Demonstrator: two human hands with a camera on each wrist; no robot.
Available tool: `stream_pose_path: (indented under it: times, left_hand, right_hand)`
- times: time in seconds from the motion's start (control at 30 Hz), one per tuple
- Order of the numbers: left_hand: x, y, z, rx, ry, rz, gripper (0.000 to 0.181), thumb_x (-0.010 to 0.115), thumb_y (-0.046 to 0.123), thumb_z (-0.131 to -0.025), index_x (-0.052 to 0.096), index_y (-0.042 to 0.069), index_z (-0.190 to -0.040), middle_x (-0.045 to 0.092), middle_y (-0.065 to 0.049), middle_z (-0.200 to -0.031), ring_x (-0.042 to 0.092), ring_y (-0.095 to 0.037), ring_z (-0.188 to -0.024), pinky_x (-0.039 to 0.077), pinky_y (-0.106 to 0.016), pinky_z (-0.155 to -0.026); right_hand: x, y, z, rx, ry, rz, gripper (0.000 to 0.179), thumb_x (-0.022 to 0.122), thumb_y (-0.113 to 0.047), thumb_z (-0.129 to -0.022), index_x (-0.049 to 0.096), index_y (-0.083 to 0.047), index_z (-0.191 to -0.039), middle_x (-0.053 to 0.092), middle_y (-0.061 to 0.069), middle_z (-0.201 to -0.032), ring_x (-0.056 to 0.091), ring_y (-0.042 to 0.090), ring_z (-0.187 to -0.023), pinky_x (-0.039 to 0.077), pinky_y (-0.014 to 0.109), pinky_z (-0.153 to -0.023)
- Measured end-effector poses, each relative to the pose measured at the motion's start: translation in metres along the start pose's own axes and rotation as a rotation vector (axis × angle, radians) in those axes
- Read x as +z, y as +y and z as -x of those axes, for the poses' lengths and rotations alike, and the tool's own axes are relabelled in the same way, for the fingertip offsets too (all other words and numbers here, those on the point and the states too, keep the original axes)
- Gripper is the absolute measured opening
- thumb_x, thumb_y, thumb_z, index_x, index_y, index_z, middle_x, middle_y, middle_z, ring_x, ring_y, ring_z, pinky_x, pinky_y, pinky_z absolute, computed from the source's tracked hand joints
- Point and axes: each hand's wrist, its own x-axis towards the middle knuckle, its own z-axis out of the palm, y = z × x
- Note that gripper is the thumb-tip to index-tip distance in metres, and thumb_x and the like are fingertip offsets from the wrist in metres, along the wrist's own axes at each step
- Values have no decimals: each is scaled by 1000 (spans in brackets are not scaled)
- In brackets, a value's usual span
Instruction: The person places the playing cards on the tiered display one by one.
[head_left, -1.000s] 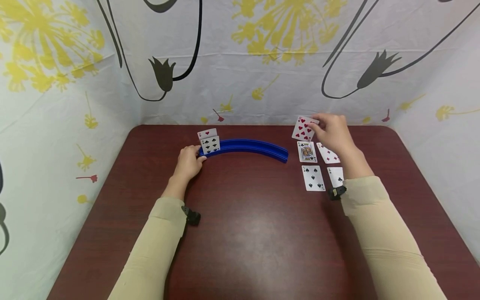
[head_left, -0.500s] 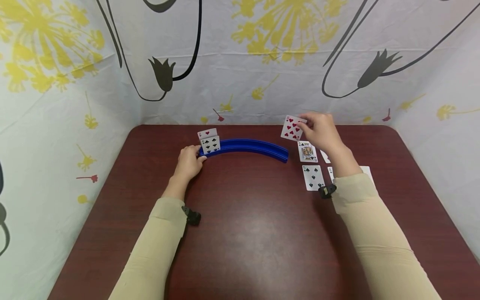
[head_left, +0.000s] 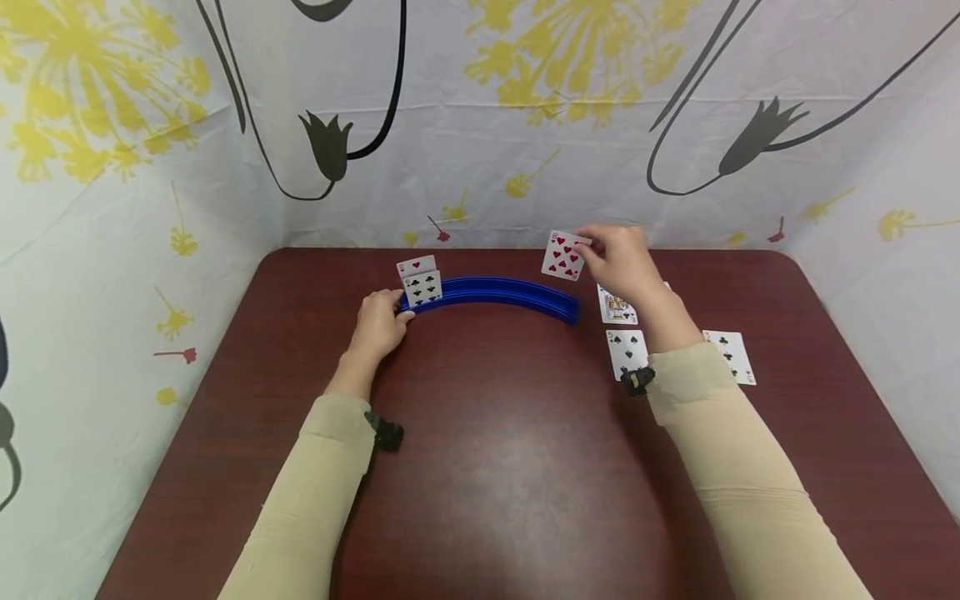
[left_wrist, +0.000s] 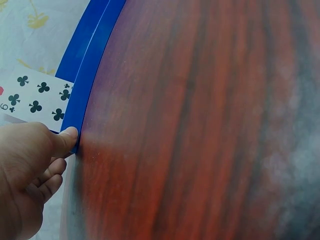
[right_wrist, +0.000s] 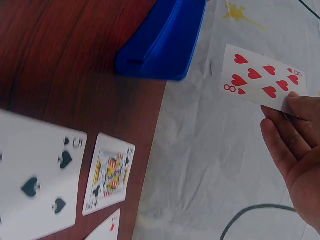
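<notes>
In the head view, my left hand (head_left: 380,323) pinches the left end of the curved blue card holder (head_left: 502,290), thumb in front. The left wrist view shows the thumb (left_wrist: 69,137) pressed on the holder's edge. Two cards stand in that end: a six of clubs (head_left: 423,287), and behind it a heart card (head_left: 416,266). My right hand (head_left: 626,265) pinches an eight of hearts (head_left: 562,256) by one side, raised behind the holder's right end. In the right wrist view the eight of hearts (right_wrist: 257,75) is apart from the holder (right_wrist: 165,45).
Face up on the dark wooden table (head_left: 480,467) lie a king of clubs (head_left: 617,308), a five of spades (head_left: 626,352) and a clubs card (head_left: 733,357). A diamond card (right_wrist: 107,230) shows partly in the right wrist view. A patterned cloth (head_left: 480,125) hangs behind the table.
My right hand has carried the eight of hearts leftward toward the holder. The clubs card at the far right has come into view from behind the forearm. My left hand stays put.
</notes>
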Motion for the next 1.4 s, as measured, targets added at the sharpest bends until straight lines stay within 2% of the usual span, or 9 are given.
stream_pose_path:
  times: [0.13,0.43,1.17,1.4]
  left_hand:
    - [0,0,0,-6,-6,-2,48,67,15,-99,56,-5,-141,62,-25,-124,54,-38,-117,44,-51,-103]
    - [-1,1,0,-5,2,-3,48,68,15,-98,57,-5,-140,63,-25,-123,55,-38,-115,45,-51,-102]
    - [-1,3,0,-27,-11,4,50,68,17,-98,56,-5,-141,61,-25,-130,52,-38,-122,42,-50,-107]
    - [-1,3,0,-21,-9,3,49,69,16,-98,56,-5,-141,62,-25,-126,53,-38,-120,42,-50,-106]
  right_hand:
    - [7,-5,-3,-18,-5,-4,23,66,-5,-98,72,5,-117,74,23,-95,70,33,-80,55,49,-76]
    - [21,-16,-11,-92,-5,-14,20,67,-1,-96,73,7,-113,74,23,-95,71,33,-78,56,47,-73]
    - [47,-38,-25,-142,-40,-50,17,69,-3,-95,75,4,-109,75,18,-91,69,27,-75,55,42,-71]
    - [53,-48,-28,-125,-55,-51,19,68,-4,-97,74,5,-112,75,19,-96,70,28,-77,56,43,-73]
